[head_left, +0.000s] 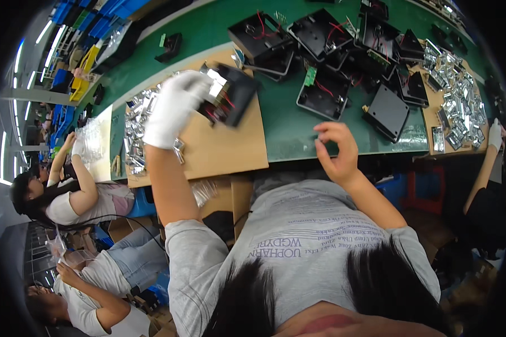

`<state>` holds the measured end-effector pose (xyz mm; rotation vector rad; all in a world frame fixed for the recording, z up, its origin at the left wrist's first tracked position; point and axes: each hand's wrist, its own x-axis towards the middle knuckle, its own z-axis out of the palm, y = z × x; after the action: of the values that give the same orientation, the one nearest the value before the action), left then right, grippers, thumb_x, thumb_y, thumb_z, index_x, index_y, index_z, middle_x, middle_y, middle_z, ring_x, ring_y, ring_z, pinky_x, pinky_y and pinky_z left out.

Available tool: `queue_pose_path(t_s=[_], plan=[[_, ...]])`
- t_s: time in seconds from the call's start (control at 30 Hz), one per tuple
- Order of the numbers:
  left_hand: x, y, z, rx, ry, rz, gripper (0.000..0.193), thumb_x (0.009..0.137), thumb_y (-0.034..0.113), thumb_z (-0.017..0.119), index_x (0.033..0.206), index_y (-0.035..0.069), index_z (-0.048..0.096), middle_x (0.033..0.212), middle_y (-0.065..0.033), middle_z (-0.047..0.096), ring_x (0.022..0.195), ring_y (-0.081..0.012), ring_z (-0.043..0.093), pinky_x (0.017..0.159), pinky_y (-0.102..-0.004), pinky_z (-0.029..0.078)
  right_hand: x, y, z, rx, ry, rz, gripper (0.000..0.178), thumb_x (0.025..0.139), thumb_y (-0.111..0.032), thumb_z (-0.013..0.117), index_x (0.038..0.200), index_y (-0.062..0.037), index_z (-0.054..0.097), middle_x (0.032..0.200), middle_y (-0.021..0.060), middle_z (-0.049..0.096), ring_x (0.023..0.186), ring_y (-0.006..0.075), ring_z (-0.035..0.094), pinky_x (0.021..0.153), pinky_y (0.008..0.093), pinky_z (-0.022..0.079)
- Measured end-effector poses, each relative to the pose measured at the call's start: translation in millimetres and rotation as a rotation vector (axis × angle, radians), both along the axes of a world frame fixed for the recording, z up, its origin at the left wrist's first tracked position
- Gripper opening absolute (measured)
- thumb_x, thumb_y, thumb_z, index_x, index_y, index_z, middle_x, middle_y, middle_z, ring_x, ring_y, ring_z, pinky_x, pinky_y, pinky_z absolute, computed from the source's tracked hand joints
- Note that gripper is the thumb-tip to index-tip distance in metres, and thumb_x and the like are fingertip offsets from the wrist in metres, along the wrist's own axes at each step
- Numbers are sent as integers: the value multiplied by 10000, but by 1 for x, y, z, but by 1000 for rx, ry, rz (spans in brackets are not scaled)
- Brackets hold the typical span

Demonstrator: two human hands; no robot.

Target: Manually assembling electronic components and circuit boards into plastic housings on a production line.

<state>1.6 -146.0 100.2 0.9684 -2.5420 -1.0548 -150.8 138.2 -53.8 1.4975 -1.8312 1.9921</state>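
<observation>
My left hand (176, 106), in a white glove, is closed at the near-left edge of a black plastic housing (239, 100). The housing is tilted over a cardboard sheet and blurred by motion. Red wires and a shiny metal-looking part show on its inner side, close to my fingers. My bare right hand (341, 153) hovers by the front edge of the green table, thumb and forefinger curved apart with nothing seen between them. Nearest to it lies an open black housing (326, 100) with a small green circuit board and red wires.
More black housings (320, 33) are piled at the far middle and right. Small silvery parts (138, 121) are heaped on the left of the cardboard (230, 151), others (461, 106) at the right. Co-workers sit at the left (84, 196); another person's gloved hand (495, 135) is far right.
</observation>
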Motion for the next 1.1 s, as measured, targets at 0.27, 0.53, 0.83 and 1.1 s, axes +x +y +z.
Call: queue_pose_path(t_s=[0.27, 0.53, 0.83, 1.1], plan=[[-73, -203, -44, -12, 198, 400, 453, 901, 191, 721, 1290, -27, 637, 1128, -146, 730, 921, -206, 694, 851, -309, 559, 3, -4, -6, 51, 258, -32, 251, 760, 20, 723, 969, -92, 641, 1096, 49, 729, 781, 214, 614, 710, 300, 515], [-83, -276, -94, -531, -339, 617, 529, 923, 408, 565, 1348, 102, 640, 1290, -154, 710, 1192, -377, 672, 996, -482, 532, 5, -3, -7, 85, 321, -46, 253, 748, 9, 731, 964, -94, 650, 1090, 41, 732, 713, 192, 605, 655, 288, 510], [-42, -289, -70, -663, -398, 516, 383, 913, 398, 604, 1030, 71, 766, 996, -179, 764, 900, -423, 705, 803, -479, 559, -60, 41, 99, 170, 485, 161, 203, 801, 14, 708, 973, -88, 675, 1143, 88, 735, 762, 193, 653, 678, 322, 532], [18, -53, 12, -900, -65, 88, 207, 808, 103, 753, 998, 30, 712, 960, -131, 714, 841, -308, 649, 798, -388, 531, -255, -105, 180, 893, 543, -158, 255, 875, -22, 591, 1113, -87, 657, 1019, 60, 718, 851, 226, 660, 785, 354, 531]])
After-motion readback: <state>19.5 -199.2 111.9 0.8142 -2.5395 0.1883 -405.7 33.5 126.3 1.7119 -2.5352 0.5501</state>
